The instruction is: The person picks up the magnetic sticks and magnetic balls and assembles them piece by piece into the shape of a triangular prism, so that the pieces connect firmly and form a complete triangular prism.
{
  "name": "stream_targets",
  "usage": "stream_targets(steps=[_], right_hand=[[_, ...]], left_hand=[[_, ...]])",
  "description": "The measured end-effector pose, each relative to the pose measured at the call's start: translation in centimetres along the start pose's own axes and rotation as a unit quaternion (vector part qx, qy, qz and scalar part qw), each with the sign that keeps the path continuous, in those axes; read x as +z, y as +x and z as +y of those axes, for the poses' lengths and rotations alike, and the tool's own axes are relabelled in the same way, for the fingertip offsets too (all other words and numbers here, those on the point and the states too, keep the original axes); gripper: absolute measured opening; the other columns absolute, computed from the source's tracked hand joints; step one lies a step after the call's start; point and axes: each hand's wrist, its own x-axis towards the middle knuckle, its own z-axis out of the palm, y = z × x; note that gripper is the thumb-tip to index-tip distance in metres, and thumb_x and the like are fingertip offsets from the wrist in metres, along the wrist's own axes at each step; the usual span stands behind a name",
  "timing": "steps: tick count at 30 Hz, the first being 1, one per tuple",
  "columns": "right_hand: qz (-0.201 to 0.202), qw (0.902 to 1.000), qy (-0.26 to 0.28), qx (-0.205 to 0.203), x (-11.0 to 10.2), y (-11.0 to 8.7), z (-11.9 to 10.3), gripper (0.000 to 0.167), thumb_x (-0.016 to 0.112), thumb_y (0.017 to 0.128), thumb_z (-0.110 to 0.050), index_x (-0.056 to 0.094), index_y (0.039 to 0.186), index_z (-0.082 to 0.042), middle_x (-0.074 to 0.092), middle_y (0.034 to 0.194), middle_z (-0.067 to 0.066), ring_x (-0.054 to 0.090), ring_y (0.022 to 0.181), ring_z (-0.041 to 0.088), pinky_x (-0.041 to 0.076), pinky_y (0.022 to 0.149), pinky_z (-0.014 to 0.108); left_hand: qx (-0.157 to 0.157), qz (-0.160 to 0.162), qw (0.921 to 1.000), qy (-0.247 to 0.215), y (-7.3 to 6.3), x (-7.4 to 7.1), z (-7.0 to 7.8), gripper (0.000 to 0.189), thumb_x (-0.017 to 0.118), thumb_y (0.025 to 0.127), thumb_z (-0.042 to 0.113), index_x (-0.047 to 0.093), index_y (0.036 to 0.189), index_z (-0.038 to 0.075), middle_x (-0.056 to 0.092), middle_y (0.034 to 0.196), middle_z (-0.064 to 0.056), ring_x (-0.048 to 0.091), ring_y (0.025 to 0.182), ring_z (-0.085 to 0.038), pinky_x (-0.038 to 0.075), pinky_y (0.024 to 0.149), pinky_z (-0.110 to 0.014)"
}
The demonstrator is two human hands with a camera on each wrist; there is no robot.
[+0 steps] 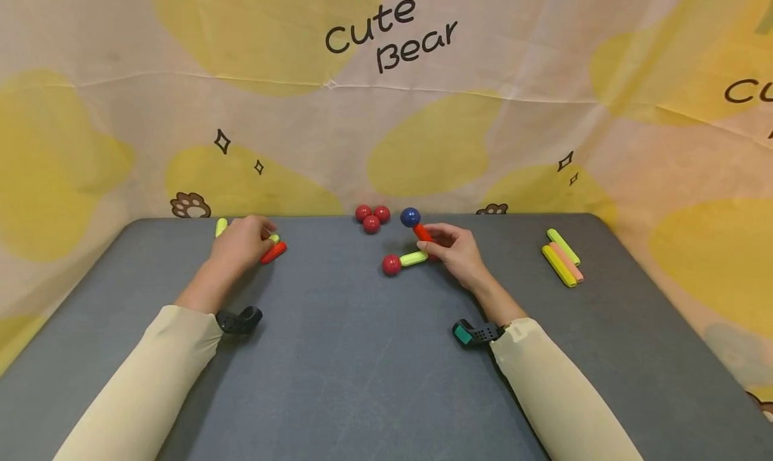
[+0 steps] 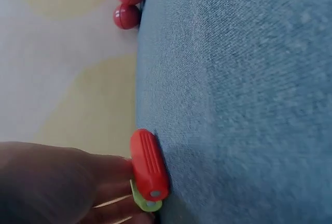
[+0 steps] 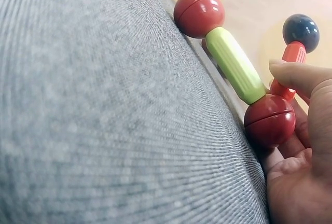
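My right hand (image 1: pixel 455 249) pinches a short red rod (image 3: pixel 294 53) between thumb and fingers. A dark blue ball (image 1: pixel 410 217) tops that rod, and its lower end meets a red ball (image 3: pixel 270 121) near the palm. From this ball a light green rod (image 1: pixel 414 258) runs to another red ball (image 1: pixel 391 265), on the left. My left hand (image 1: pixel 241 241) reaches down over another red rod (image 2: pixel 149 164) and a light green rod (image 2: pixel 147 201), fingers right at them; I cannot tell whether they grip either. One more light green rod (image 1: pixel 221 227) shows beyond this hand.
Three red balls (image 1: pixel 371 224) sit together at the table's back edge. At the right lie a light green rod (image 1: pixel 563 246), a pink rod (image 1: pixel 568 262) and a yellow rod (image 1: pixel 558 266), side by side. A printed cloth (image 1: pixel 290 145) rises behind the grey table (image 1: pixel 338 353).
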Motion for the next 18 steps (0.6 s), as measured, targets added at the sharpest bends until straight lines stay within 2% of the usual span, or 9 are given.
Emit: stream_targets(steps=[3,6,9,12,15,18], right_hand=[[0.003,1.0000,0.004,0.000,0.0,-0.1,0.0,0.036,0.077,0.088,-0.010,0.070,0.122,-0.002,0.071,0.118,0.021,0.064,0.094,0.011,0.053,0.081,0.016],[0.001,1.0000,0.006,-0.002,-0.1,-0.1,0.1,0.036,0.078,0.088,-0.010,0.070,0.122,-0.002,0.071,0.118,0.021,0.064,0.094,0.012,0.053,0.081,0.017],[-0.002,1.0000,0.009,-0.004,-0.1,-0.1,0.2,0.036,0.078,0.088,-0.010,0.070,0.122,-0.002,0.070,0.119,0.022,0.064,0.095,0.013,0.053,0.081,0.018],[0.001,0.9999,0.011,-0.002,-0.1,-0.1,0.2,0.035,0.078,0.088,-0.011,0.071,0.121,-0.003,0.071,0.118,0.021,0.065,0.094,0.014,0.053,0.080,0.018],[0.000,1.0000,0.006,-0.002,-0.2,0.0,0.2,0.036,0.078,0.088,-0.012,0.071,0.122,-0.003,0.071,0.118,0.020,0.065,0.093,0.013,0.054,0.078,0.018],[0.006,0.9999,0.010,0.007,0.0,0.0,0.0,0.036,0.078,0.088,-0.010,0.070,0.122,-0.002,0.073,0.114,0.014,0.065,0.091,0.010,0.054,0.076,0.018]], left_hand=[[0.009,-0.022,0.9997,0.010,0.4,-0.1,0.5,0.033,0.058,0.094,0.009,0.066,0.124,-0.003,0.070,0.117,-0.028,0.066,0.108,-0.045,0.053,0.089,-0.057],[0.014,-0.025,0.9996,0.000,0.6,-0.1,0.6,0.033,0.059,0.095,0.009,0.065,0.125,-0.004,0.070,0.117,-0.029,0.065,0.110,-0.047,0.052,0.092,-0.059],[0.016,-0.008,0.9996,-0.022,0.6,-0.1,0.8,0.034,0.058,0.098,0.010,0.064,0.128,-0.004,0.068,0.121,-0.030,0.063,0.114,-0.047,0.050,0.095,-0.059],[0.026,0.027,0.9974,-0.061,0.4,0.0,1.4,0.034,0.057,0.099,0.010,0.063,0.130,-0.003,0.067,0.123,-0.028,0.064,0.114,-0.045,0.050,0.096,-0.058],[0.042,0.062,0.9893,-0.125,0.1,0.2,3.0,0.034,0.059,0.100,0.009,0.063,0.131,-0.003,0.067,0.125,-0.027,0.066,0.112,-0.043,0.053,0.094,-0.055],[0.059,0.080,0.9755,-0.196,-0.3,1.2,5.6,0.034,0.063,0.099,0.010,0.064,0.131,0.000,0.068,0.125,-0.024,0.066,0.113,-0.041,0.056,0.091,-0.053]])
